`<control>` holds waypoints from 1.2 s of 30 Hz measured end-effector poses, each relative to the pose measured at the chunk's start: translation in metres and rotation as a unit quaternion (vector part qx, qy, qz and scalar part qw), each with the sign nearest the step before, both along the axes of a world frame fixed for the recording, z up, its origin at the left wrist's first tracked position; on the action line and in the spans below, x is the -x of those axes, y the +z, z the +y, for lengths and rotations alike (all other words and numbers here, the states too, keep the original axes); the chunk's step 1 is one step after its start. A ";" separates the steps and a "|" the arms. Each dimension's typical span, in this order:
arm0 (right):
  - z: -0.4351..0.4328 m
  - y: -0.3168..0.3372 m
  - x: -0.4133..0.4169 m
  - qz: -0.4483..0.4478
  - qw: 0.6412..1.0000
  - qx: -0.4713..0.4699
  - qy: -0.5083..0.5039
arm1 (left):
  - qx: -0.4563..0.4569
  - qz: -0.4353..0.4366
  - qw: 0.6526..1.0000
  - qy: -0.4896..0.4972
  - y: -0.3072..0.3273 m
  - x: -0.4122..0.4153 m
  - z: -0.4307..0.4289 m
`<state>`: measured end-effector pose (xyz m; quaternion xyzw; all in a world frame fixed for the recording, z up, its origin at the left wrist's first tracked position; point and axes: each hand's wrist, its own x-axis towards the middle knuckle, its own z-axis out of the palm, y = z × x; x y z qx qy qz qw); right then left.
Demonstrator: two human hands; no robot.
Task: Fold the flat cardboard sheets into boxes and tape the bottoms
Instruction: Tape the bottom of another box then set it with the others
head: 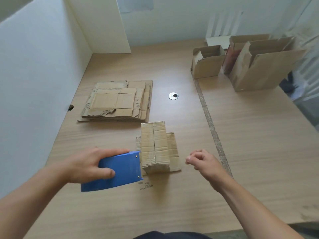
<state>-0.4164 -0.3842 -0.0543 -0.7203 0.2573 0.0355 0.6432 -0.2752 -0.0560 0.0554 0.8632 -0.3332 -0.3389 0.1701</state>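
Here the left hand (86, 165) held a blue tape dispenser (119, 171). Its thumb lay on the near face and its fingers were curled over the far edge. The front end of the dispenser was touching the near left corner of a small cardboard box (155, 147). This box stood in the middle of the worktop (241, 152), and its two closed flaps met in a seam on the top side. Other flaps lay flat on the worktop at both sides of it.

The right hand (203, 161) hovered just right of the box, apart from it. Its fingers were curled in toward the thumb, and nothing could be seen between them.

Behind the box, to the left, lay a stack of flat cardboard sheets (117, 100). At the far right stood a small open box (207, 64) and, beside it, a bigger open box (259, 66). A round metal cap (173, 96) sat in the worktop between the stack and these boxes.
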 end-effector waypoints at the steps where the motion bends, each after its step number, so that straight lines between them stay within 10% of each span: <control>1: 0.002 -0.004 0.000 0.019 1.000 -0.019 -0.003 | -0.021 0.012 1.000 0.000 0.001 -0.004 -0.004; 36: 0.043 -0.054 -0.029 0.149 0.988 -0.028 -0.015 | -0.165 0.092 0.982 0.032 -0.038 -0.043 -0.044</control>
